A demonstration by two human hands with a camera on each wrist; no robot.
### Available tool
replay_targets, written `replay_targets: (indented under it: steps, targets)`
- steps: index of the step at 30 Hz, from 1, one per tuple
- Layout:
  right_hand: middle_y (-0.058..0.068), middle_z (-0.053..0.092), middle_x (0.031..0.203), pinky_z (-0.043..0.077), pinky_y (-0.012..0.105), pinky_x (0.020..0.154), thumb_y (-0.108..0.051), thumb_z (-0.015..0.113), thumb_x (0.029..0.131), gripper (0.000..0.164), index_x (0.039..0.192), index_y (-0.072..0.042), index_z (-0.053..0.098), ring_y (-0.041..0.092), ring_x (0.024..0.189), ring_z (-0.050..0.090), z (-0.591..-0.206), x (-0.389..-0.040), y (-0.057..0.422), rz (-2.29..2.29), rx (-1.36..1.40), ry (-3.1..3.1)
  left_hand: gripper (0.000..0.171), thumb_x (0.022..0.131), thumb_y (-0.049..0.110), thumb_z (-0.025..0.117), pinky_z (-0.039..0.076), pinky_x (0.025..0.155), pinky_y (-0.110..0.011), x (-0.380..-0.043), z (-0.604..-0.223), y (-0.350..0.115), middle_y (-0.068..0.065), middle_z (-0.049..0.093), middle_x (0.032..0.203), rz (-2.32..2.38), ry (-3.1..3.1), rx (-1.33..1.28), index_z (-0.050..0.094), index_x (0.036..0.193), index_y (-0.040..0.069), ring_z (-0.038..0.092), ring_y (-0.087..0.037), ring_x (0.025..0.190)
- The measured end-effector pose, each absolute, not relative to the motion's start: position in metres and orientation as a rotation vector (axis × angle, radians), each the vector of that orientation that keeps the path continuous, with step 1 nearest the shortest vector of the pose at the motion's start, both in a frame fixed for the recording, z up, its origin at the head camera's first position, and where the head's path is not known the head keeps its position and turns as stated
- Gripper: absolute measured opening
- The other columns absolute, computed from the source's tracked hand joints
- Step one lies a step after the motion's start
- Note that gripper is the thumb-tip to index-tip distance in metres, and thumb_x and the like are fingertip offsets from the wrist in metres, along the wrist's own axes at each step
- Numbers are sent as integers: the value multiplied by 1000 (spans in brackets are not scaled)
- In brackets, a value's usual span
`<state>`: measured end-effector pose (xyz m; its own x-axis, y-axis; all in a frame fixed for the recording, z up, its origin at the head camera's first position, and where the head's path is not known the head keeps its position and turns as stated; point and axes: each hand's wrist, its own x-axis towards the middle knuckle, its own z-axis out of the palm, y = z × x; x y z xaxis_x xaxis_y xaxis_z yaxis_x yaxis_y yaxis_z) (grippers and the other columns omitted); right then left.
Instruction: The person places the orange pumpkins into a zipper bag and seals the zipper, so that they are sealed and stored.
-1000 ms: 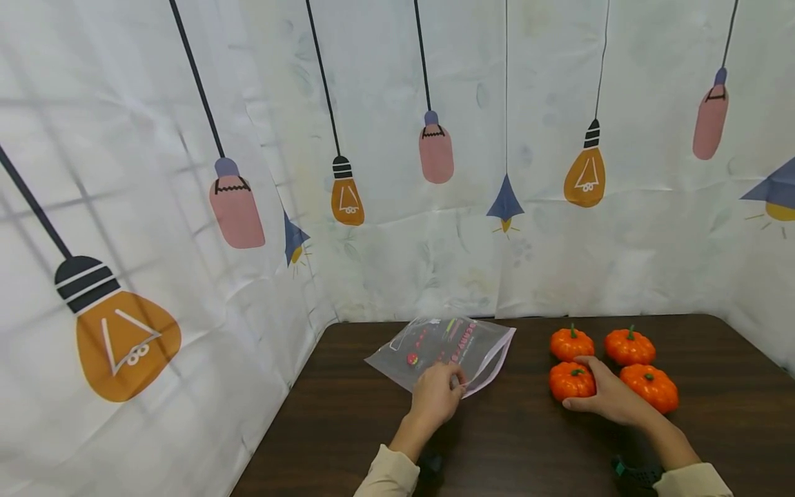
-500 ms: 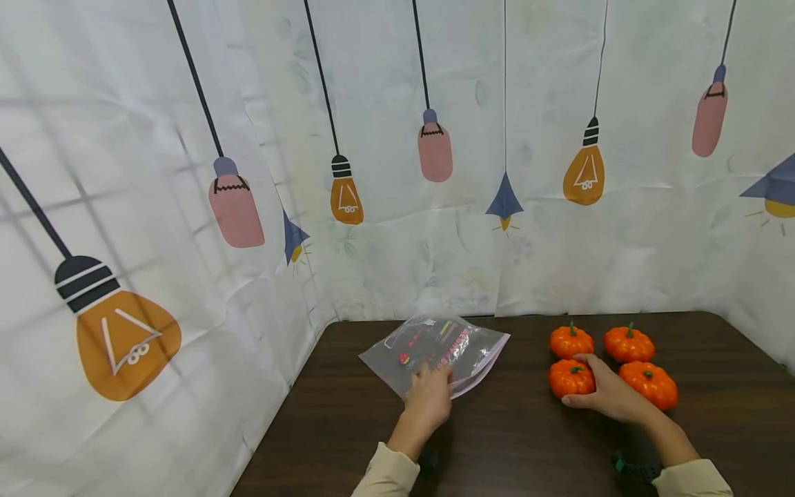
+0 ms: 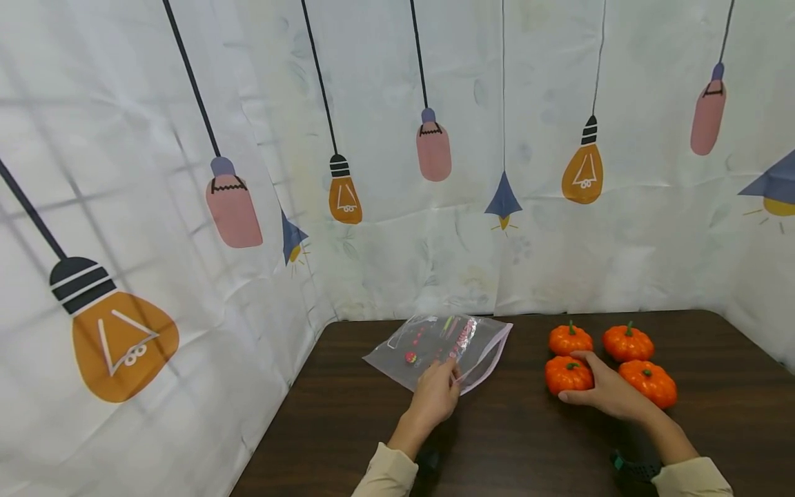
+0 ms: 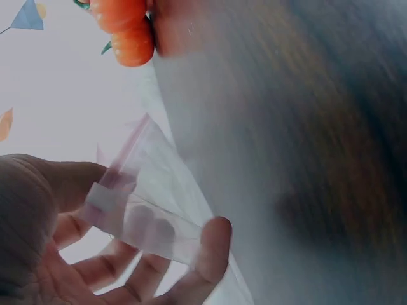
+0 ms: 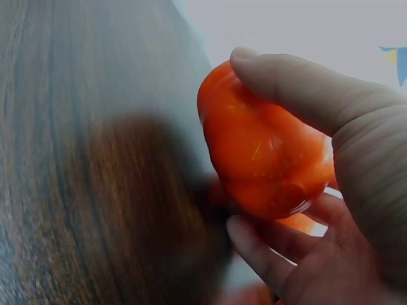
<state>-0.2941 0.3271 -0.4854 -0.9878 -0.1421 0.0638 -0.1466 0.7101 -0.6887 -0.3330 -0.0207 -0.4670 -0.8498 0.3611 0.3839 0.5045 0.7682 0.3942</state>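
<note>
A clear plastic zip bag (image 3: pixel 397 352) with pink edging and red print lies on the dark table, its mouth facing right. My left hand (image 3: pixel 435 395) holds the near edge of that mouth. In the left wrist view a white slider (image 4: pixel 105 198) sits on the pink zip by the thumb, and fingertips show through the film. My right hand (image 3: pixel 611 393) grips the near-left orange toy pumpkin (image 3: pixel 565 376), thumb on one side and fingers on the other. The right wrist view has this pumpkin (image 5: pixel 261 152) filling the grasp, its far side hidden.
Three more orange pumpkins stand close by: one behind the held one (image 3: pixel 569 340), one at the back right (image 3: pixel 629 344), and one (image 3: pixel 649 384) just beyond the right hand. A white curtain (image 3: pixel 385 269) printed with lamps hangs along the table's back and left.
The bag slid slightly left, then back right, and its mouth gapes wider than half a second ago. The right hand and its pumpkin have shifted slightly left.
</note>
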Motion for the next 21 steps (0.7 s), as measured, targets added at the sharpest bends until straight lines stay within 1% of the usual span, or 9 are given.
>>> replay_targets:
  steps: [5,10,13,17,21]
  targets:
    - [39,38,149,47,65,95,-47,75,89,94,153,1,26,49,126,54,-482,-295,321,1188,266,-2883,11,85,6,75,40,66,-28,-336,-470,-21,0,62,72,-877,-2621,-684,66,85,12,54,-10,68]
    - [37,42,149,46,65,97,-48,76,88,93,153,-1,28,47,128,54,-479,-296,310,1204,281,-2849,10,83,3,73,44,66,-25,-338,-470,-21,0,67,74,-961,-2597,-710,70,86,12,58,-9,68]
    - [34,45,147,47,62,97,-46,78,87,92,153,-3,30,44,124,56,-476,-296,301,1206,293,-2816,11,82,1,73,46,65,-22,-338,-469,-21,1,69,74,-981,-2597,-759,71,86,11,59,-8,68]
    - [31,49,142,49,57,95,-43,80,86,90,151,-3,32,38,117,59,-473,-296,289,1223,318,-2767,11,82,0,73,46,64,-18,-337,-469,-20,1,69,74,-994,-2597,-847,72,87,10,55,-2,66]
    - [27,49,142,50,53,94,-41,82,84,88,148,-2,35,34,115,59,-472,-297,278,1238,343,-2720,10,85,1,72,47,65,-16,-337,-469,-19,1,71,76,-1011,-2599,-901,73,88,11,55,0,67]
